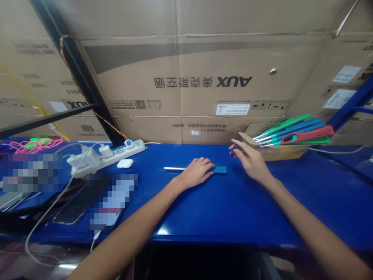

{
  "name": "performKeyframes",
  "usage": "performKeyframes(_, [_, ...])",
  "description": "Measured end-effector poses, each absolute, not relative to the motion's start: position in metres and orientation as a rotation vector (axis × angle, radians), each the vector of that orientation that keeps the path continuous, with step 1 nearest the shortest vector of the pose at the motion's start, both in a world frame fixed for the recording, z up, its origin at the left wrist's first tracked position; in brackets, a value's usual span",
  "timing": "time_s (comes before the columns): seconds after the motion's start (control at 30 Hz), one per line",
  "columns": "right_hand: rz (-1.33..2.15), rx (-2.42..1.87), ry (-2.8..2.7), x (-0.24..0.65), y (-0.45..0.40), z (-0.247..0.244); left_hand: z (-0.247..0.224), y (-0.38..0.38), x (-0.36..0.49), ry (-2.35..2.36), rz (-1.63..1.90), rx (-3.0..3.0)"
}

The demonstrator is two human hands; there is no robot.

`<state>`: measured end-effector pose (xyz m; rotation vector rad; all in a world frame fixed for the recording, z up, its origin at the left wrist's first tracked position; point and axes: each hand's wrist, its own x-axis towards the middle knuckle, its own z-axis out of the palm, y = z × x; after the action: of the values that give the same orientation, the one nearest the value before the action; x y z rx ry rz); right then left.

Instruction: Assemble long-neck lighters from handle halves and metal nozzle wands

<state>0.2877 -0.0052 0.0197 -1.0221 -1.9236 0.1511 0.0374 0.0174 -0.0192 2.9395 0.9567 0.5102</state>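
A blue lighter [220, 170] with a long silver tube lies flat on the blue table [204, 210], its tube pointing left. My left hand [198, 171] rests over its middle, fingers bent around the handle's near end. To the right, my right hand [249, 157] is raised a little above the table, thumb and fingertips pinching a small dark red or purple piece [233, 150]. Just beyond that hand stands an open cardboard box [279, 153] holding several green, blue and red lighters [309, 134] with silver tubes.
A white power strip [116, 157] with plugs and cables, a white earphone case [125, 163] and phones [112, 202] lie on the left. Pink cord [37, 146] is at the far left. Cardboard sheets [145, 116] stand behind the table. A black post [84, 77] rises at the back left.
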Motion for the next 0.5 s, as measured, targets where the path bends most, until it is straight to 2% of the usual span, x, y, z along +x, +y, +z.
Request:
performKeyframes(0.2, [0.062,-1.053,-1.939,0.2868,-0.0073,0.0240,-0.0188,0.0170,0.0371,0.951,0.501,2.942])
performKeyframes(0.5, [0.148,-1.026,-1.915,0.2870,-0.0046,0.0191,-0.0190,0.0167,0.0370,0.946,0.514,2.931])
